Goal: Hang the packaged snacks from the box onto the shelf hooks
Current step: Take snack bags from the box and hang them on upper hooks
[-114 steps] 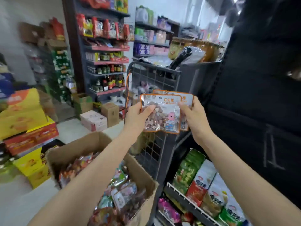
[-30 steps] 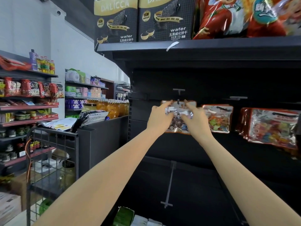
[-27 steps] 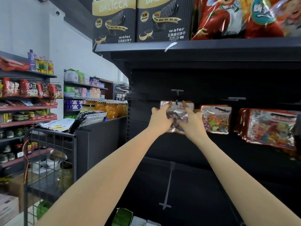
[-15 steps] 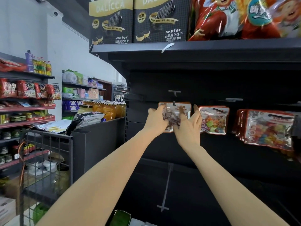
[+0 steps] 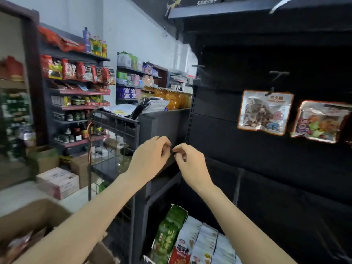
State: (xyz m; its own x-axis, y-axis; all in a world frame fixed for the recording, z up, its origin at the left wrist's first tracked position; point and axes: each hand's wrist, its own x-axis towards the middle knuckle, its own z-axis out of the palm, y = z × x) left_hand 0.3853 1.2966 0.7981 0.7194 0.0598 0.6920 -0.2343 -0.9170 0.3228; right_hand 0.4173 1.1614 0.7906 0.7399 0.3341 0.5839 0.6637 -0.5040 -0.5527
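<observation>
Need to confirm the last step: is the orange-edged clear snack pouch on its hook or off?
On: the orange-edged clear snack pouch hangs from the black hook, neither hand touching it.

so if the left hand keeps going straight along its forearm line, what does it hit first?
Probably the dark side panel of the shelf unit, just beyond the left hand. The curled fingertips nearly meet the right hand beside it. Depth is unclear; the wire rack sits just left of that line.

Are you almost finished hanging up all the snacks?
Not yet. One snack packet with an orange edge hangs on its hook, beside a colourful packet. Nothing is in hand: the left hand and right hand hold no packet, fingers loosely curled, away from the hooks. The cardboard box at lower left shows more packets to hang.
</observation>
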